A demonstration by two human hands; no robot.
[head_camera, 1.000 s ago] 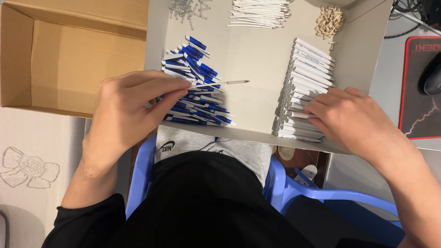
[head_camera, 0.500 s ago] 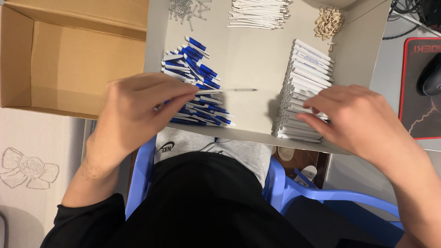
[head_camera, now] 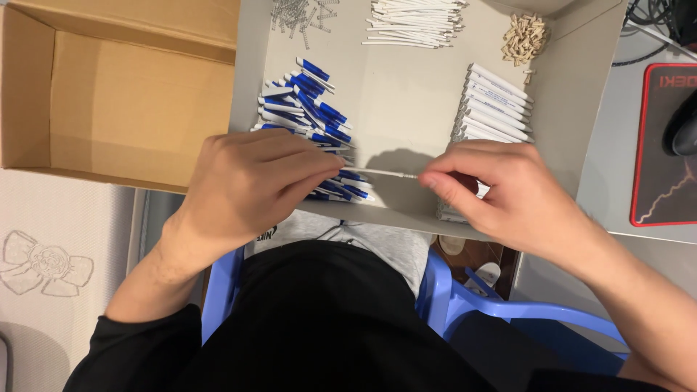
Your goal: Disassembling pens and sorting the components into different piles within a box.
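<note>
My left hand (head_camera: 254, 181) pinches one end of a thin white refill rod (head_camera: 381, 173) and lies over the near end of a heap of blue and white pen parts (head_camera: 308, 109). My right hand (head_camera: 501, 192) meets the rod's other end with closed fingertips. It covers the near end of a row of white pen barrels (head_camera: 494, 105). Both hands hover over the grey cardboard tray (head_camera: 406, 109).
An open brown cardboard box (head_camera: 123, 101) stands to the left. At the tray's far edge lie small metal springs (head_camera: 298, 11), a bundle of white refills (head_camera: 414, 18) and a pile of small tan pieces (head_camera: 524, 36). A red-edged mouse pad (head_camera: 661, 145) with a dark mouse is at right. A blue plastic chair (head_camera: 465, 305) is under me.
My right hand has moved left off the barrel row to the tip of the refill. My left hand has kept hold of the rod and shifted slightly toward me.
</note>
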